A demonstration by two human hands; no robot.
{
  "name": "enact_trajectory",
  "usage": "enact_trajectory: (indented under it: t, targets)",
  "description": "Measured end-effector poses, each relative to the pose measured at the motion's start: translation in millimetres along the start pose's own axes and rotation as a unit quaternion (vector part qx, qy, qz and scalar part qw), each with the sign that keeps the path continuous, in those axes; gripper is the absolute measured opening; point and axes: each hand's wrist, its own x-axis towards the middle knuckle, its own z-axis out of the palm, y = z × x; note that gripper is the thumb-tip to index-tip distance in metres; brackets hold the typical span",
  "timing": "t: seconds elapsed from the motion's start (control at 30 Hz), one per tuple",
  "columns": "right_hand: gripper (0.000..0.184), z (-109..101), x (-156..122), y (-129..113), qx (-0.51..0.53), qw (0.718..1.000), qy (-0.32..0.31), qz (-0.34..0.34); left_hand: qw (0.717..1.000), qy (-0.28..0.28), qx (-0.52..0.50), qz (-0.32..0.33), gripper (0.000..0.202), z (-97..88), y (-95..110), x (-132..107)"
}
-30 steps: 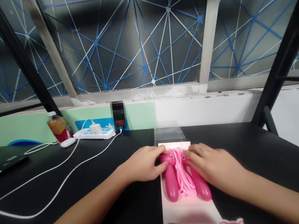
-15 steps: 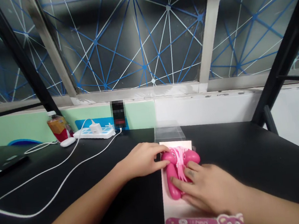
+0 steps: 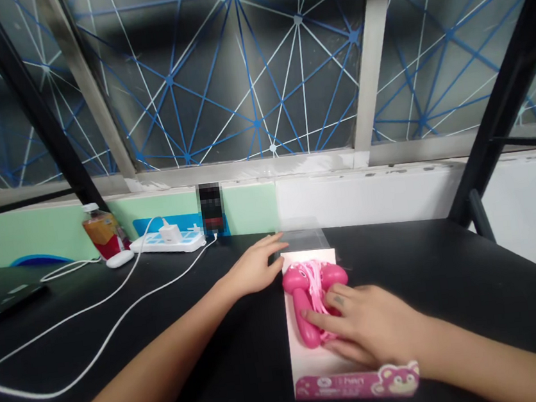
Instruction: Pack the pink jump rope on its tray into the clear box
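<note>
A pink skipping rope (image 3: 306, 316) lies on a white card tray (image 3: 302, 365), its two handles side by side and its light pink cord bundled between them. My right hand (image 3: 366, 319) is over the rope, fingers curled on the handles and hiding most of the right one. My left hand (image 3: 253, 267) is off the rope, fingers apart, near the tray's far left corner. Just beyond the tray is a clear plastic cover (image 3: 304, 240), close to my left fingertips. A pink front strip (image 3: 337, 386) with a cartoon bear edges the tray's near end.
At the back left, a white power strip (image 3: 185, 241) holds a charger plug (image 3: 170, 233). A looped white cable (image 3: 90, 303) crosses the black desk (image 3: 431, 273). A drink bottle (image 3: 102, 236), a white oval object (image 3: 120, 260) and a flat black object (image 3: 13, 302) are farther left.
My left hand has let go of the rope's left handle end and moved up and left toward the clear cover, fingers spreading. My right hand stays on the rope.
</note>
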Motion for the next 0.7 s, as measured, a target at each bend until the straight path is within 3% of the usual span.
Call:
enact_trajectory:
  t: [0.2,0.33,0.53,0.7]
  targets:
    - [0.039,-2,-1,1,0.011,1.000,-0.004,-0.024,0.999,0.018,-0.030,-0.019,0.033,-1.2,-2,0]
    - [0.037,-8,-2,1,0.027,0.999,-0.018,-0.041,0.997,0.001,-0.079,-0.016,0.028,-3.6,-4,0]
    - [0.038,-15,-5,2,0.041,0.997,-0.014,-0.057,0.995,-0.002,-0.098,-0.010,0.043,-5.5,-6,1]
    - [0.038,-15,-5,4,0.052,0.996,-0.024,-0.069,0.995,-0.008,-0.097,-0.014,0.041,-5.4,-7,0]
